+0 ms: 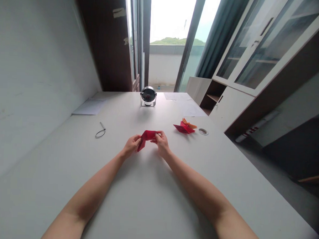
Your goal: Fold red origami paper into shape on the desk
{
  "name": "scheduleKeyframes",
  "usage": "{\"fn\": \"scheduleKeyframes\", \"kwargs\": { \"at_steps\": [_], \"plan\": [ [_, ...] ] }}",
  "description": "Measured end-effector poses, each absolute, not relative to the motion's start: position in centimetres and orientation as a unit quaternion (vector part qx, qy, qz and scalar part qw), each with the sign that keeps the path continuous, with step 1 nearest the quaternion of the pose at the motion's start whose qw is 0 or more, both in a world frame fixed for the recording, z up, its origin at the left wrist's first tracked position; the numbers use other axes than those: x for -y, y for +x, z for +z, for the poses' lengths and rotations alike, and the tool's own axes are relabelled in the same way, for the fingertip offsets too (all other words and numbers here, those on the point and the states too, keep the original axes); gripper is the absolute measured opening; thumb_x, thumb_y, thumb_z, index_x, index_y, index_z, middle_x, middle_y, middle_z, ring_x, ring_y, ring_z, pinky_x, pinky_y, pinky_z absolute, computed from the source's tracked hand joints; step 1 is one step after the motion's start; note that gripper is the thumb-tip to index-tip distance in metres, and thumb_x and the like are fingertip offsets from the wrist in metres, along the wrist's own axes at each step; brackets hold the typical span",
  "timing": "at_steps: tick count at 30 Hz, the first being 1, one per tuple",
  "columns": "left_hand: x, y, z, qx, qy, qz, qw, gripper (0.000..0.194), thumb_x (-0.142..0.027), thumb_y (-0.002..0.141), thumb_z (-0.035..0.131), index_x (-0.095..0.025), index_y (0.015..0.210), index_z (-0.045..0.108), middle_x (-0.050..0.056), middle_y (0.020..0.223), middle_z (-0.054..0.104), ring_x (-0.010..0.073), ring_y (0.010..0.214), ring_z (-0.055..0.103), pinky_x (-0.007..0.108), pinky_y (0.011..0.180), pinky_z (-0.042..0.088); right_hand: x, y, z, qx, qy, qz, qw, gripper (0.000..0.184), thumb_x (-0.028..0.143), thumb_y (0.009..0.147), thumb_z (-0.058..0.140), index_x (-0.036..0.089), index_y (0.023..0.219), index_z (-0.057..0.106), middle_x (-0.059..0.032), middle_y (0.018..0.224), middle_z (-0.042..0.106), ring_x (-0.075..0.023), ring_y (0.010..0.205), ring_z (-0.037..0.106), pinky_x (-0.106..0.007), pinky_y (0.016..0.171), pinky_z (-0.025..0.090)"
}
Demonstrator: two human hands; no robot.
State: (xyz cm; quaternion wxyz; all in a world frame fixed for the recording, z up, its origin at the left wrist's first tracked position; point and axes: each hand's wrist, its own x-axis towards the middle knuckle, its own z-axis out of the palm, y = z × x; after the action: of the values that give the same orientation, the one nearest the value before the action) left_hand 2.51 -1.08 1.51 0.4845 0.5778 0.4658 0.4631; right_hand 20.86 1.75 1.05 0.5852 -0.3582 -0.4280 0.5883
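Note:
A piece of folded red paper (149,135) is stretched between my two hands over the middle of the white table (155,197). My left hand (132,144) pinches its left side, where a pointed flap hangs down. Its right end is gripped between the thumb and fingers of my right hand (161,142). To the right lie red folded paper pieces (184,128) with pointed tips, with an orange folded paper (190,124) just behind them. A roll of tape (203,131) lies beside these.
A round silver-framed device (148,96) stands near the table's far edge. A looped black cable (100,132) lies at left. White sheets (89,106) rest by the left wall, and more papers (188,105) at the back right. A white cabinet (235,102) stands beyond the right edge.

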Motion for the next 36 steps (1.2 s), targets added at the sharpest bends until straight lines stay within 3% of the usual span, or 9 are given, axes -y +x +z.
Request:
{"fn": "scheduleKeyframes", "kwargs": {
  "at_steps": [5, 10, 15, 19, 23, 27, 32, 36],
  "plan": [
    [1.5, 2.7, 1.8, -0.427, 0.583, 0.462, 0.514, 0.045, -0.058, 0.081, 0.064, -0.013, 0.089, 0.065, 0.005, 0.079, 0.067, 0.0136, 0.068, 0.059, 0.026, 0.066, 0.047, -2.3, 21.2, 0.5, 0.431, -0.408, 0.527, 0.609, 0.025, 0.04, 0.079, 0.061, 0.022, 0.091, 0.048, 0.0041, 0.069, 0.06, -0.0111, 0.056, 0.059, -0.023, 0.051, 0.046],
    [1.1, 2.6, 1.4, -0.455, 0.58, 0.492, 0.463, 0.037, -0.052, 0.084, 0.059, -0.015, 0.081, 0.061, 0.003, 0.074, 0.065, 0.0143, 0.068, 0.059, 0.027, 0.07, 0.048, -2.2, 21.0, 0.2, 0.433, -0.434, 0.485, 0.624, 0.023, 0.039, 0.079, 0.059, 0.022, 0.09, 0.048, 0.0083, 0.056, 0.051, -0.0093, 0.045, 0.048, -0.021, 0.044, 0.039],
    [0.6, 2.0, 0.9, -0.516, 0.594, 0.492, 0.372, 0.032, -0.047, 0.084, 0.053, -0.018, 0.071, 0.053, 0.0, 0.067, 0.061, 0.014, 0.065, 0.058, 0.026, 0.067, 0.046, -1.9, 20.9, 0.8, 0.422, -0.398, 0.538, 0.611, 0.031, 0.042, 0.078, 0.064, 0.024, 0.095, 0.044, 0.0069, 0.062, 0.057, -0.0121, 0.049, 0.057, -0.024, 0.049, 0.048],
    [1.0, 1.8, 1.2, -0.568, 0.615, 0.473, 0.275, 0.033, -0.048, 0.087, 0.051, -0.019, 0.072, 0.055, -0.001, 0.065, 0.061, 0.0135, 0.062, 0.056, 0.024, 0.062, 0.043, -1.0, 20.4, 1.6, 0.47, -0.346, 0.57, 0.578, 0.033, 0.046, 0.078, 0.068, 0.024, 0.088, 0.044, 0.0014, 0.081, 0.065, -0.0165, 0.071, 0.067, -0.031, 0.064, 0.056],
    [1.7, 1.8, 2.1, -0.597, 0.639, 0.446, 0.19, 0.035, -0.049, 0.09, 0.048, -0.019, 0.073, 0.056, -0.001, 0.066, 0.062, 0.0134, 0.062, 0.056, 0.023, 0.062, 0.041, 0.5, 19.5, 2.0, 0.627, -0.353, 0.448, 0.53, 0.019, 0.04, 0.081, 0.065, 0.022, 0.081, 0.061, -0.0032, 0.091, 0.066, -0.0185, 0.087, 0.064, -0.03, 0.07, 0.054],
    [2.2, 1.9, 2.9, -0.602, 0.667, 0.417, 0.137, 0.033, -0.046, 0.093, 0.047, -0.02, 0.075, 0.057, 0.001, 0.069, 0.063, 0.0146, 0.064, 0.057, 0.025, 0.065, 0.042, 1.1, 19.3, 2.1, 0.678, -0.384, 0.349, 0.521, 0.017, 0.035, 0.085, 0.06, 0.023, 0.088, 0.072, -0.0058, 0.1, 0.066, -0.0167, 0.079, 0.061, -0.029, 0.068, 0.051],
    [2.7, 2.5, 3.4, -0.56, 0.73, 0.381, 0.096, 0.027, -0.038, 0.095, 0.044, -0.02, 0.083, 0.06, 0.004, 0.081, 0.065, 0.0163, 0.072, 0.059, 0.028, 0.072, 0.044, 0.2, 20.0, 1.8, 0.658, -0.426, 0.355, 0.51, 0.029, 0.039, 0.084, 0.061, 0.024, 0.108, 0.069, -0.0037, 0.093, 0.068, -0.0149, 0.069, 0.06, -0.029, 0.069, 0.051],
    [3.1, 2.8, 3.7, -0.544, 0.759, 0.349, 0.071, 0.024, -0.032, 0.096, 0.044, -0.021, 0.084, 0.061, 0.005, 0.081, 0.063, 0.0178, 0.076, 0.059, 0.03, 0.075, 0.044, 0.2, 20.0, 1.7, 0.675, -0.416, 0.371, 0.484, 0.023, 0.04, 0.084, 0.06, 0.024, 0.097, 0.069, -0.0018, 0.091, 0.071, -0.0159, 0.072, 0.063, -0.029, 0.07, 0.051]
  ]
}}
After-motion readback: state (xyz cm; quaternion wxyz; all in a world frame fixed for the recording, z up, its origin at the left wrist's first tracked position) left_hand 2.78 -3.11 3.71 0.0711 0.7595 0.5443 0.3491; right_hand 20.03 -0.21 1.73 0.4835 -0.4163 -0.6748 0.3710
